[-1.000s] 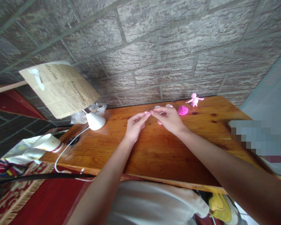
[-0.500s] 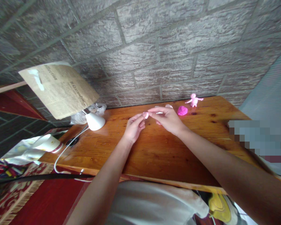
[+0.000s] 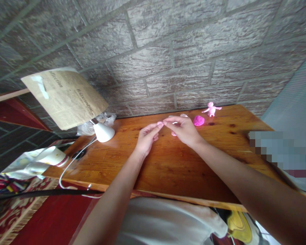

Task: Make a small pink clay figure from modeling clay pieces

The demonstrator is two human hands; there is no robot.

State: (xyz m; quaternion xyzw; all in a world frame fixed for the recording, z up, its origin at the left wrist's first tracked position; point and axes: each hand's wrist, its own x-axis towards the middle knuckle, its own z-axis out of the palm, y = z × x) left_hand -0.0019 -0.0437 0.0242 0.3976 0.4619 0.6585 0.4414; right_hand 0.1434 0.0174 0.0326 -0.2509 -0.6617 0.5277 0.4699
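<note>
Two bare hands are held up over the brown wood surface (image 3: 109, 160), with their tips close together near the middle. The left hand (image 3: 146, 137) is bent in, and its thumb and first finger are pinched shut. The right hand (image 3: 183, 129) is pinched too, and its tips are brought right beside the left ones. A tiny pink bit (image 3: 162, 123) seems to be held between the tips of both hands, but it is mostly hidden by the fingers, so its shape cannot be told.

A bright pink lump (image 3: 199, 120) is set on the surface, just to the right of the right hand. Behind it and a bit more to the right, a light pink doll (image 3: 211, 109) is stood up with its arms out, near the stone wall (image 3: 155, 64). A pale piece (image 3: 184, 115) can be seen just behind the right hand, partly covered by it.

On the left side, a lamp (image 3: 103, 132) with a white foot and a paper shade (image 3: 66, 98) is set by a clear bag (image 3: 108, 119). A white cup (image 3: 52, 156) is laid on its side at the left end.
</note>
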